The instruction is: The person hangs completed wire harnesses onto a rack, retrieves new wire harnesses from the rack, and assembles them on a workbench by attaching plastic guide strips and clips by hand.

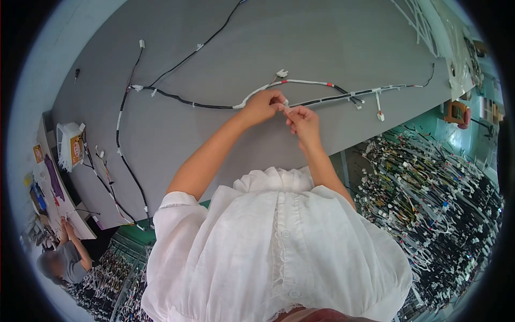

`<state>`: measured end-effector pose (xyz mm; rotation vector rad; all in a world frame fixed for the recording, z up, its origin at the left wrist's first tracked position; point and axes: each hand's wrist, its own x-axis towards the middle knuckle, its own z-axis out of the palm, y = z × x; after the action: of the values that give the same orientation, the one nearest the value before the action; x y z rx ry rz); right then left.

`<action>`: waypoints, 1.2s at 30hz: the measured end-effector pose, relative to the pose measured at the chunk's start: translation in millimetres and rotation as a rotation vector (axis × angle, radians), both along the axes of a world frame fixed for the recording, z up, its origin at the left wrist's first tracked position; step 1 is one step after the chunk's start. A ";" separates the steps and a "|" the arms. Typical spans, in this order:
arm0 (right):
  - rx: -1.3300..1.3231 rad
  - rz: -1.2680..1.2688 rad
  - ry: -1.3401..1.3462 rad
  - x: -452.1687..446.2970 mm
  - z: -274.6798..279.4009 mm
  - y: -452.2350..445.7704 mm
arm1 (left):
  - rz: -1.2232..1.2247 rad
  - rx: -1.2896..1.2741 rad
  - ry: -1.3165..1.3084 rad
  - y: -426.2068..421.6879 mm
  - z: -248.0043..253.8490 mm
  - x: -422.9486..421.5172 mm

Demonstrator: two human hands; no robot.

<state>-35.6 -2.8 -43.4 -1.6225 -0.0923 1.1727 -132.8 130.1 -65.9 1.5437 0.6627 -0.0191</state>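
Observation:
A long wire harness (214, 106) in black and white wrap, with red bands on one branch, runs across the grey table. My left hand (263, 107) is closed on the harness near its middle, fingertips pinched. Close against it, my right hand (303, 124) pinches a small white strip that looks like a cable tie (286, 103); the fingers hide most of it. Just above the hands lies a white connector (281, 73) on a short lead. Farther right, the harness carries more white connectors (380, 116) and a thin end lead.
The grey table (225, 155) extends left, where a second harness (110, 185) lies beside a box of white strips (70, 146). A small dark tool (76, 74) rests at the far left. Bundled harnesses (429, 193) hang at right. Another person (64, 263) works at lower left.

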 end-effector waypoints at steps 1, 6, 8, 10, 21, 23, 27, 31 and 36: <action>-0.003 0.022 -0.030 -0.1 -0.3 -1.5 | -0.005 0.006 -0.005 -0.1 -2.4 0.2; 0.014 0.023 -0.108 -3.1 0.6 0.3 | -0.051 0.001 -0.014 0.4 -1.1 -1.6; 0.000 0.040 -0.201 -4.3 -1.4 4.2 | -0.039 -0.001 -0.047 -1.7 -1.6 -4.0; -0.019 0.073 -0.338 -2.3 -6.0 7.5 | -0.026 -0.012 -0.066 -2.1 -3.5 -4.7; -0.035 0.679 -0.802 51.8 11.6 36.3 | 0.016 -0.085 0.004 -0.2 -7.9 -1.5; -0.052 0.643 -0.656 51.5 8.4 40.2 | 0.019 -0.097 0.010 1.9 -8.6 -3.1; 0.033 0.573 -0.775 41.1 11.7 51.7 | -0.006 0.099 0.111 -0.1 5.3 -0.5; 0.309 0.574 -0.962 39.2 -8.1 34.2 | 0.073 0.255 0.057 -8.1 -14.4 -2.9; 0.148 0.586 -0.558 54.2 -18.7 39.4 | 0.153 0.252 -0.154 -23.0 -15.0 -11.1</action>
<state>18.6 36.5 -62.2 -1.8012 -1.0444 1.0600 -143.9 107.1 -81.0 1.7116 0.6775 0.3056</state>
